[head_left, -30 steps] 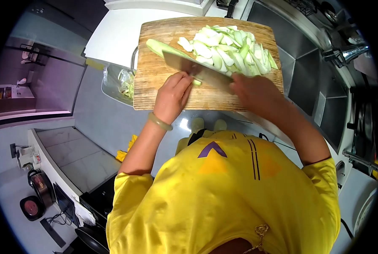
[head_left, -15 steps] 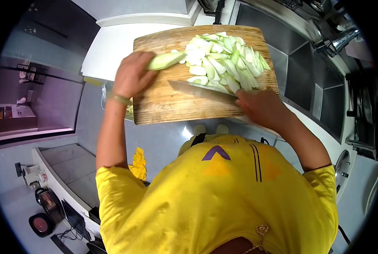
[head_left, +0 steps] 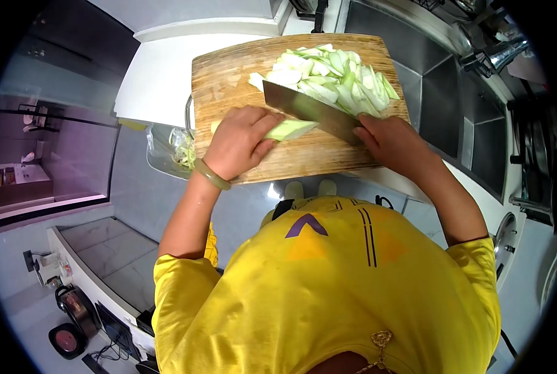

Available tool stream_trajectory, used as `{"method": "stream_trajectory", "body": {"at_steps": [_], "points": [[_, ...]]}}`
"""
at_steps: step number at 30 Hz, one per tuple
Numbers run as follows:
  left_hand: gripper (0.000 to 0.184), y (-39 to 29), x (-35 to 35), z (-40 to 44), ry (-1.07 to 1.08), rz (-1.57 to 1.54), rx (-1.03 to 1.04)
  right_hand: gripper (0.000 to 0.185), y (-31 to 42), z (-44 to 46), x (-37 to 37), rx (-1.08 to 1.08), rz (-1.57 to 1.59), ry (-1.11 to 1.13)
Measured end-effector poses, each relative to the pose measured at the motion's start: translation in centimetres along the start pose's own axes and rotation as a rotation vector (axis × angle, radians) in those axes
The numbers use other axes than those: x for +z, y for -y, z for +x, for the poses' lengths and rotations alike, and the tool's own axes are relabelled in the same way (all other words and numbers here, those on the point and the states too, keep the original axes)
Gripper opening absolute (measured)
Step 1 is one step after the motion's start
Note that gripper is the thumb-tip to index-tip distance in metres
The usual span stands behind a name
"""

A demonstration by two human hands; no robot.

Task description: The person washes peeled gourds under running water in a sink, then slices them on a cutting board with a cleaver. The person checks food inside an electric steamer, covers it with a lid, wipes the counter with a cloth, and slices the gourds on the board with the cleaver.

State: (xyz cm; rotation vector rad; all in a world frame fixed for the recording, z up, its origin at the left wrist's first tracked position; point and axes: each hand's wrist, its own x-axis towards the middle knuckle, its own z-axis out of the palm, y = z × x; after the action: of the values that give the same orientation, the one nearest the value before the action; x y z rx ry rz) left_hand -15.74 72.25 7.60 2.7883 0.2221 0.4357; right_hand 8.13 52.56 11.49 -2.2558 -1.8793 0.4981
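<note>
On the wooden cutting board (head_left: 228, 68), my left hand (head_left: 241, 137) is closed over a long, peeled, pale-green vegetable (head_left: 291, 129) that looks like a gourd. Its slanted cut end sticks out to the right of my fingers, and most of its middle is hidden under my hand. My right hand (head_left: 393, 140) grips the handle of a broad-bladed kitchen knife (head_left: 309, 111). The blade slants up and left, between the gourd's cut end and a heap of pale-green slices (head_left: 334, 75) at the board's far right.
A stainless steel sink (head_left: 437, 87) with a faucet (head_left: 493, 59) lies beyond the board on the right. Left of the board, a clear-lined bin (head_left: 166, 153) holds peelings. White counter (head_left: 157, 75) extends behind the board's left side.
My left hand has brought the gourd right and nearer to me, away from the heap. The knife's tip has risen toward the slices, and its blade now stands beside the gourd's cut end.
</note>
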Motion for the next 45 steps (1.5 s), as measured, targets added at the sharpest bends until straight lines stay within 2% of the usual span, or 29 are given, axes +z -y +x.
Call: {"method": "stream_trajectory", "body": {"at_steps": [2, 3, 5, 9, 14, 18, 24, 27, 30, 32, 36, 38, 41, 45], "points": [[0.037, 0.2, -0.5, 0.4, 0.222, -0.323, -0.100, 0.019, 0.2, -0.2, 0.0, 0.011, 0.032, 0.002], [0.037, 0.2, -0.3, 0.6, 0.226, -0.324, -0.096, 0.019, 0.2, -0.2, 0.0, 0.016, 0.034, 0.001], [0.030, 0.3, -0.1, 0.8, -0.047, -0.106, 0.047, 0.018, 0.3, -0.2, -0.1, 0.015, 0.018, 0.012], [0.026, 0.0, 0.4, 0.5, -0.049, -0.089, 0.097, 0.017, 1.3, -0.9, -1.1, 0.045, 0.000, 0.013], [0.025, -0.6, 1.6, 0.1, -0.150, -0.125, 0.066, 0.017, 3.2, -1.8, -1.2, 0.019, 0.005, 0.018], [0.026, -0.8, 1.9, -0.2, -0.167, -0.124, 0.071, 0.014, 3.2, -0.2, 1.0, -0.035, -0.042, 0.036], [0.026, -1.3, 2.2, -1.1, -0.200, -0.111, 0.069, 0.014, 4.9, -0.2, -1.0, 0.055, -0.018, 0.108], [0.028, -1.4, 2.0, -1.1, -0.213, -0.099, 0.095, 0.017, 4.4, 0.1, 1.1, -0.026, -0.034, 0.066], [0.033, -1.7, 0.9, -0.9, -0.145, -0.091, 0.029, 0.018, 4.3, 1.5, 2.0, -0.050, 0.033, 0.039], [0.038, -1.7, 0.2, -1.0, -0.066, -0.004, 0.025, 0.016, 5.0, 1.6, 1.0, 0.067, -0.081, 0.173], [0.038, -0.9, 0.5, 1.3, -0.018, 0.005, 0.076, 0.016, 3.8, 1.2, 0.1, 0.043, -0.066, 0.098], [0.038, -0.2, 1.8, 2.6, -0.136, 0.041, 0.198, 0.018, 3.8, 0.9, -0.4, 0.126, 0.024, 0.031], [0.038, -0.4, 2.2, 2.4, -0.150, 0.042, 0.188, 0.018, 2.8, 0.7, 1.3, 0.037, -0.012, -0.017], [0.036, -1.2, 2.0, 1.1, -0.132, 0.017, 0.135, 0.017, 3.8, 1.5, 1.7, 0.088, 0.004, -0.002]]}}
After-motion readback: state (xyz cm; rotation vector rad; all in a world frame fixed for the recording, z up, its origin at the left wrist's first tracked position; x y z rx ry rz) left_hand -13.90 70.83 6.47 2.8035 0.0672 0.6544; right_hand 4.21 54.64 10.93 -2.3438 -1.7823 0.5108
